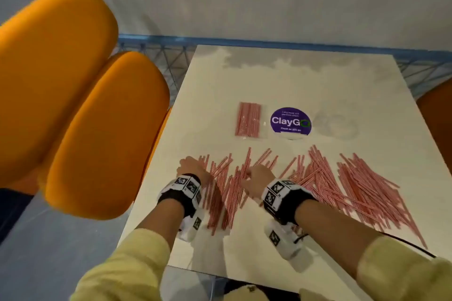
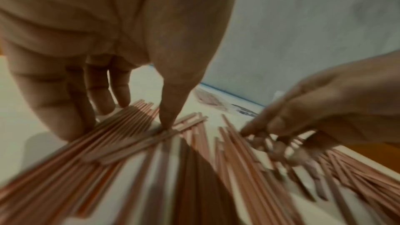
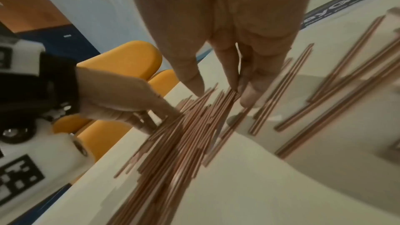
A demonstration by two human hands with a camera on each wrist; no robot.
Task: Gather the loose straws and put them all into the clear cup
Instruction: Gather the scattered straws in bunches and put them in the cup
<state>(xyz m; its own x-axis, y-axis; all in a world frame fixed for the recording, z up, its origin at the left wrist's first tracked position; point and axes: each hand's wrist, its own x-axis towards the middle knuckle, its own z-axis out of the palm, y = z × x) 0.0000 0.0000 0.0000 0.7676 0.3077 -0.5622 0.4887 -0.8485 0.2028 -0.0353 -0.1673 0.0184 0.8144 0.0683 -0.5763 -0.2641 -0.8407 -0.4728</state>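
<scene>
Both hands were spread, fingers straight: the left hand [image 1: 189,166] and the right hand [image 1: 256,178] pressed on the loose straws [image 1: 354,186] scattered across the white table [image 1: 244,80]. The clear cup [image 1: 338,124] lay farther back, beside a purple sticker [image 1: 290,120].

A round purple sticker [image 1: 290,121] on the white table [image 1: 318,80] reads "ClayGO" in white, with "Clean as you go" beneath; its top line is illegible.

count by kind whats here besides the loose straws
bagged pack of straws: 1
purple ClayGo sticker: 1
clear cup: 1
orange chairs: 2
total: 5
The loose straws are too many and too overlapped to count.
</scene>
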